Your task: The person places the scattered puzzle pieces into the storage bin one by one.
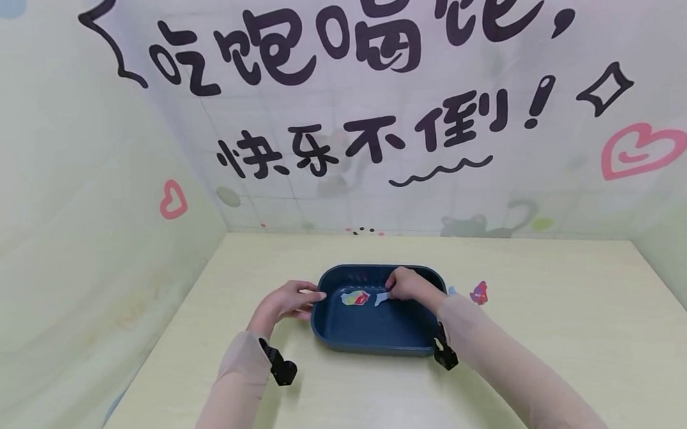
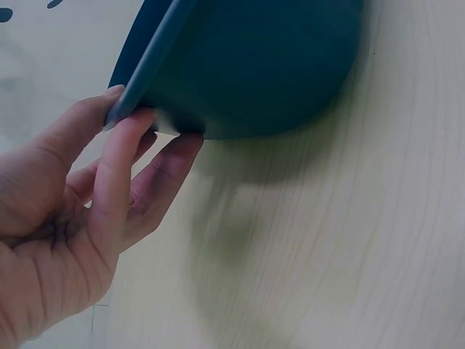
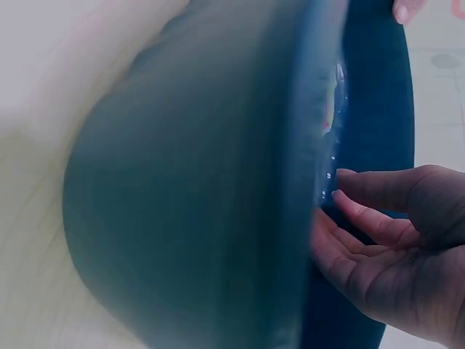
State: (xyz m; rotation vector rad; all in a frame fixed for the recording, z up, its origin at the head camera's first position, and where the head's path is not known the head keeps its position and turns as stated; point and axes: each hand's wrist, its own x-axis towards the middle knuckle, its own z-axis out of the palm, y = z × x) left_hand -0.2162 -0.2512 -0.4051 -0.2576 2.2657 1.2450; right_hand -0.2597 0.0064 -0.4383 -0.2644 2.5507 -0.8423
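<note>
A dark blue rectangular basin (image 1: 377,331) with rounded corners stands on the table. My left hand (image 1: 292,300) grips its left rim, the thumb on the top edge and the fingers beneath it against the outer wall (image 2: 269,65). My right hand (image 1: 406,284) reaches inside the basin and pinches a small pale blue-white flat piece (image 1: 383,298) between thumb and fingertips. Beside that piece, a colourful yellow, red and green flat cutout (image 1: 355,298) lies on the basin floor. In the right wrist view, the near wall hides most of what the right fingertips (image 3: 349,174) touch.
On the table right of the basin lies a red and purple cutout (image 1: 479,293). A small light blue piece (image 1: 452,290) shows between it and the right sleeve (image 1: 475,324). Printed fabric walls (image 1: 320,203) close off the back and sides of the pale wood table (image 1: 352,406).
</note>
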